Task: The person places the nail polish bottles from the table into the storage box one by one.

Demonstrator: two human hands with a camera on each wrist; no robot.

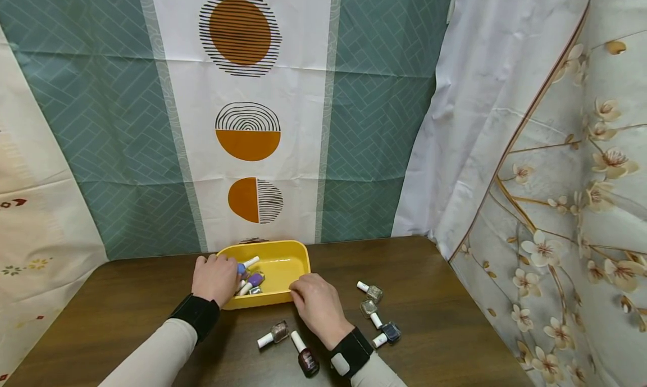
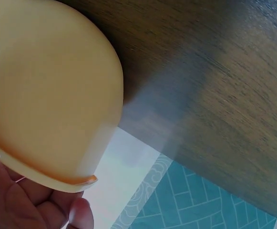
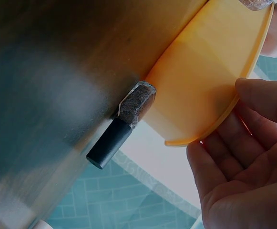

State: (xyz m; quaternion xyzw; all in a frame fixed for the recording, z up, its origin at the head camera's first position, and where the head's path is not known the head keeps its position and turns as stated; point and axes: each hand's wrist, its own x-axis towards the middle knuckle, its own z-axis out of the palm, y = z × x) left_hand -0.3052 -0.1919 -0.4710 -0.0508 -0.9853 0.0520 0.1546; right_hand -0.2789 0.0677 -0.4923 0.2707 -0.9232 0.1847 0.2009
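tray [image 1: 260,301] — glossy plastic, table [image 1: 429,297] — smooth wood

Left grip [image 1: 215,279] and right grip [image 1: 319,307], held apart, are both curled.

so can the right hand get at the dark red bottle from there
Probably yes: nothing covers the dark red bottle on the table, though the right hand grips the yellow tray and would likely need to let go first.
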